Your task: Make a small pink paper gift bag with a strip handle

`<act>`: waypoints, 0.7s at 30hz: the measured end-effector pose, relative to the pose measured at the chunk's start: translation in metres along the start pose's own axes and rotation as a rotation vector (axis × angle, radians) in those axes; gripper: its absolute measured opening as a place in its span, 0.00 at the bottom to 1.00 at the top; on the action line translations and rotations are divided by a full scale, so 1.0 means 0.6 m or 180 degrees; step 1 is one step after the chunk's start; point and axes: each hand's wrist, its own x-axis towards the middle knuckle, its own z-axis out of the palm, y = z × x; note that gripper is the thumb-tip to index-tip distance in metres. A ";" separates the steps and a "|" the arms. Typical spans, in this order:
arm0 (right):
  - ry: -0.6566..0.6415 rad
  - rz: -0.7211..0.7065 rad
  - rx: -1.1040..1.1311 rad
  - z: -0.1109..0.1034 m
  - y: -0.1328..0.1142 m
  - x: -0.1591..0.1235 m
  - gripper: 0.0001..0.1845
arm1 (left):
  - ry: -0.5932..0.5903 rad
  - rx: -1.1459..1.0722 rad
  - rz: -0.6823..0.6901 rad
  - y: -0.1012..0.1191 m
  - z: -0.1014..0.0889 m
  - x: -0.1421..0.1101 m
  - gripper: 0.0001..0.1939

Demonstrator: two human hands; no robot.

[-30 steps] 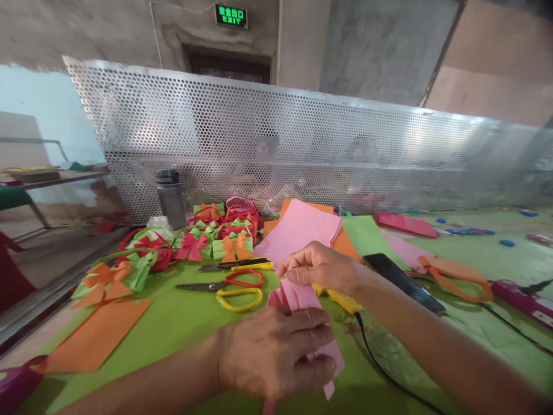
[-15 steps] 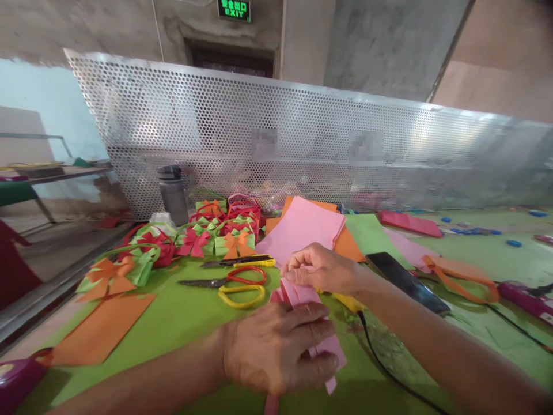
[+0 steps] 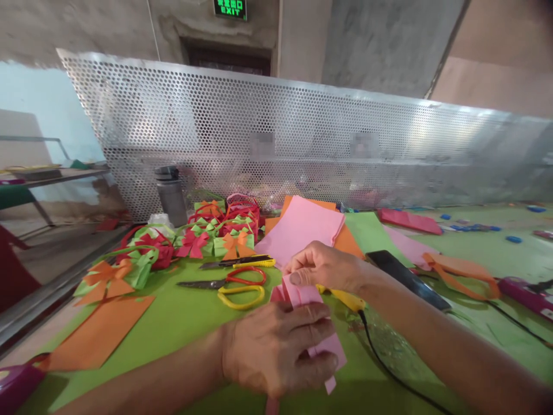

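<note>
A folded pink paper piece (image 3: 306, 295) lies under both my hands at the front middle. My left hand (image 3: 279, 349) grips it from above, the fingers curled over its lower part. At the far end my right hand (image 3: 324, 267) pinches the paper's upper edge between thumb and fingers. The left palm hides some of the folds. A thin pink strip (image 3: 272, 405) pokes out below the left wrist. Just beyond my left hand lie scissors (image 3: 242, 288) with red and yellow handles and a yellow box cutter (image 3: 254, 261). A yellow corded tool (image 3: 346, 300) lies beneath my right forearm.
Small paper bags with bows (image 3: 235, 245) crowd the back left, near a grey bottle (image 3: 170, 199). Pink sheets (image 3: 305, 225) lie at the back. A phone (image 3: 406, 279) is right of my forearm; an orange paper piece (image 3: 99, 334) lies left. A perforated metal screen (image 3: 302, 127) stands behind.
My right hand's fingers have shifted slightly along the paper's upper edge, and the top fold looks flatter. My left hand stays in place. The view has tilted a little.
</note>
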 end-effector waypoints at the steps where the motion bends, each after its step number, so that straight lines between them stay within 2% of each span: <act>1: 0.0059 0.0002 -0.0073 0.002 0.000 0.000 0.23 | 0.0038 0.0010 -0.0021 -0.001 0.000 -0.001 0.08; 5: 0.0158 -0.0063 -0.0207 0.009 -0.005 0.001 0.25 | 0.0081 0.0054 -0.0076 0.001 -0.002 -0.003 0.07; 11: 0.0164 -0.0244 -0.0153 0.006 0.004 0.003 0.23 | 0.0173 0.0187 -0.0420 0.003 -0.006 -0.006 0.07; 21: -0.0156 -0.0084 0.0069 -0.005 0.009 0.000 0.20 | 0.0404 0.0219 -0.0210 -0.001 0.001 -0.006 0.07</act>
